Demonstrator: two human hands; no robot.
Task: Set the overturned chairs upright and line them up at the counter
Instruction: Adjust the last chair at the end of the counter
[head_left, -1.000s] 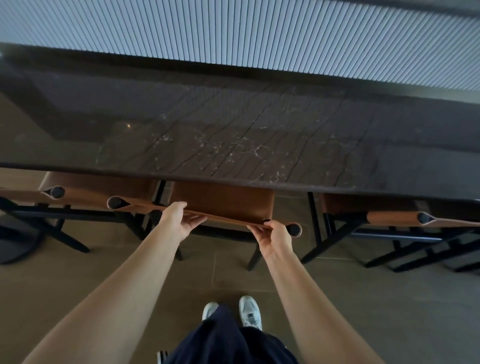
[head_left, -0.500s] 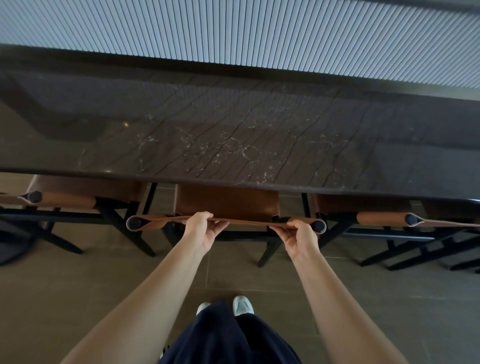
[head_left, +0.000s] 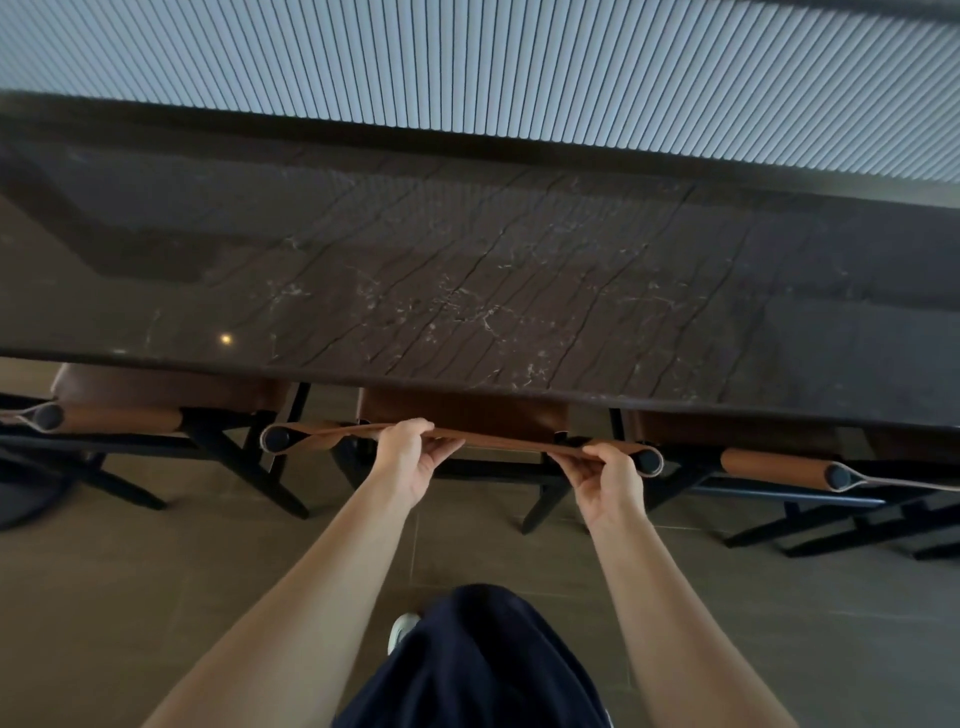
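Chair backrest (head_left: 509, 441) between curled fingers (head_left: 413, 428) — left hand (head_left: 410, 460), right hand (head_left: 605, 480) gripping it (chair tucked under counter (head_left: 467, 286))

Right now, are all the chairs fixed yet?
Nearly. The left chair and the right chair stand upright, seats tucked under the counter. The middle chair is upright too; the left hand and the right hand grip its leather backrest. Left to do: perhaps nudging it straight with its neighbours and letting go. Beyond the frame, I cannot tell.
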